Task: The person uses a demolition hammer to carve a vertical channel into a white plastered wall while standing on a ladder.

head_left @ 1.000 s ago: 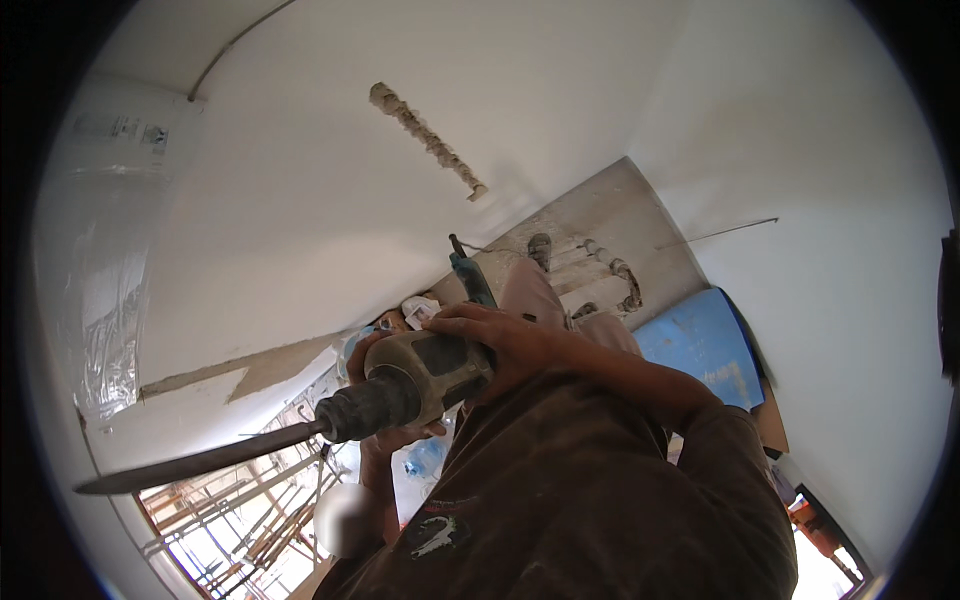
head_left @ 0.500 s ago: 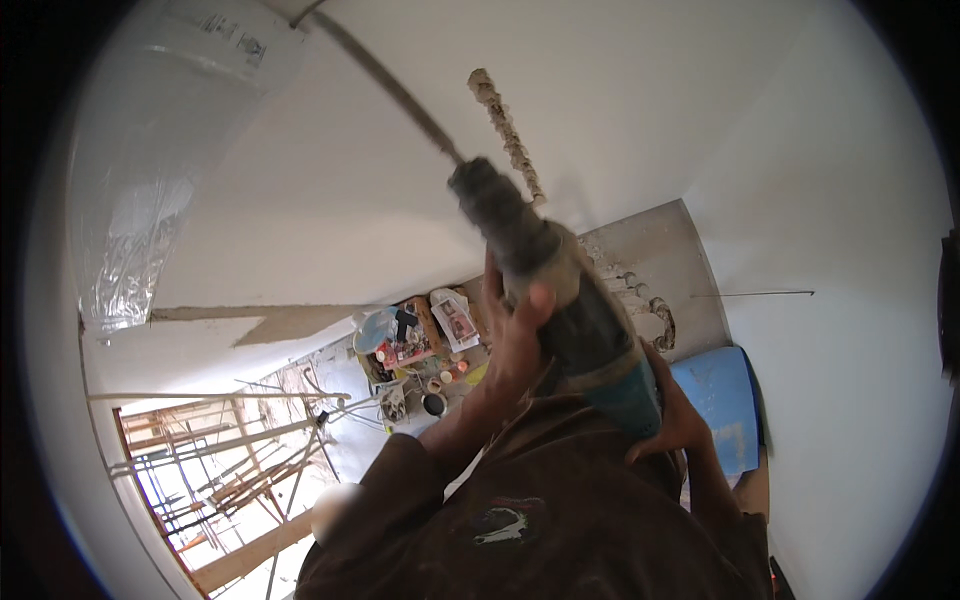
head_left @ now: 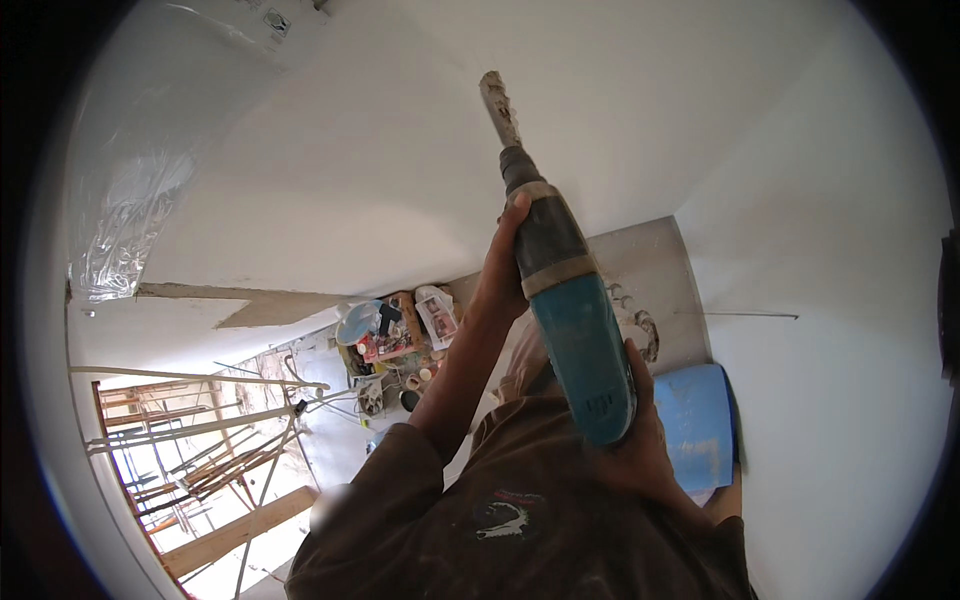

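Observation:
A teal and black rotary hammer drill is held in both my hands, its nose up and tilted slightly left. My left hand grips the dark front barrel from the left, thumb on its top. At the rear end, my right hand is wrapped round the handle side, most of its fingers hidden behind the body. The drill's nose points at a rough chiselled groove in the white wall. The bit cannot be made out clearly against the groove, so whether its tip touches the wall cannot be told.
Clear plastic sheeting hangs at the left. Below it are poles and scaffolding by a bright opening. A light blue tub and assorted supplies sit on the floor. A blue panel leans at the right, near a thin rod projecting from the wall.
The drill has swung from pointing at the upper left to lining up with the groove. Its long bit was plainly visible before. Both hands have kept their hold and moved with it.

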The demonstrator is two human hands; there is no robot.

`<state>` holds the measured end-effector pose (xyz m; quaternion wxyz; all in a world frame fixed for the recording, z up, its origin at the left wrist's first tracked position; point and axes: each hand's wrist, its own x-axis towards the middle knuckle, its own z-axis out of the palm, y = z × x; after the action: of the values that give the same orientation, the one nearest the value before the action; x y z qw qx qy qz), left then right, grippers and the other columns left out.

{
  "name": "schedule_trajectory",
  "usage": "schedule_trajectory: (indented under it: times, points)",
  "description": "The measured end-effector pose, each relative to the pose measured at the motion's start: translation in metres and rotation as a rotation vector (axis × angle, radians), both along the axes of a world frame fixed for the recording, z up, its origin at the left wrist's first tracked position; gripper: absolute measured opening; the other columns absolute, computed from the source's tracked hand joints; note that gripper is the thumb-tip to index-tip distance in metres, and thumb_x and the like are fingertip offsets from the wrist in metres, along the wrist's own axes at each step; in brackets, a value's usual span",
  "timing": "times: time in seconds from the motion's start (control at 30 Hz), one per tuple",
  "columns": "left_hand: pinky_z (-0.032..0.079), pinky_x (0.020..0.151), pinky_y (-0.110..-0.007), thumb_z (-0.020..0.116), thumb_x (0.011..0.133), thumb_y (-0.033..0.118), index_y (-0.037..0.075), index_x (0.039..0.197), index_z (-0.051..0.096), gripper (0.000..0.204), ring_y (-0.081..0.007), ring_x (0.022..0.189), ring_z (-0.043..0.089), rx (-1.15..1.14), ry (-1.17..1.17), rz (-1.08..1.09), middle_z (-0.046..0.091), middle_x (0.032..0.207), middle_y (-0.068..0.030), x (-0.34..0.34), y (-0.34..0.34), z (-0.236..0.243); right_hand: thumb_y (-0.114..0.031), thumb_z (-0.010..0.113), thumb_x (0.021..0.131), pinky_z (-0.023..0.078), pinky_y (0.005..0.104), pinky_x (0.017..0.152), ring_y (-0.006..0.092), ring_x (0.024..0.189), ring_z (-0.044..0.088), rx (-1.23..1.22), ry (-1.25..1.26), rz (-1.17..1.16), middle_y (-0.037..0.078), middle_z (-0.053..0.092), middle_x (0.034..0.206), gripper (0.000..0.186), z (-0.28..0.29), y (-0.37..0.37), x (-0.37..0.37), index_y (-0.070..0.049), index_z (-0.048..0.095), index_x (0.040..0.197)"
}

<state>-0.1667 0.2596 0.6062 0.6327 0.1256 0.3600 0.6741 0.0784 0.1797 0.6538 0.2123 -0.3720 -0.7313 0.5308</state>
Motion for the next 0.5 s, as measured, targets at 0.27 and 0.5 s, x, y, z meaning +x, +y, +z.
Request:
schedule_trajectory:
  times: [0.27,0.5]
  points:
    - [0.056,0.078,-0.034,0.061,0.092,0.046,0.002,0.118,0.052,0.052,-0.0178,0.085,0.064,-0.040,0.094,0.023,0.061,0.098,-0.0087,-0.024,0.019,-0.011,0.003,0.064,0.070,0.043,0.0384,0.103,0.0281,0.126,0.051,-0.090,0.200,-0.113,0.021,0.045,0.137,0.100,-0.044,0.012,-0.036,-0.003,0.010,0.154]
    - [0.057,0.078,-0.034,0.063,0.092,0.044,0.002,0.120,0.050,0.052,-0.0184,0.086,0.064,-0.038,0.075,0.034,0.061,0.099,-0.0093,-0.034,0.036,-0.014,-0.002,0.072,0.071,0.041,0.0390,0.104,0.0305,0.126,0.051,-0.157,0.259,-0.167,0.024,0.048,0.135,0.098,-0.038,0.025,-0.048,0.004,0.016,0.151]
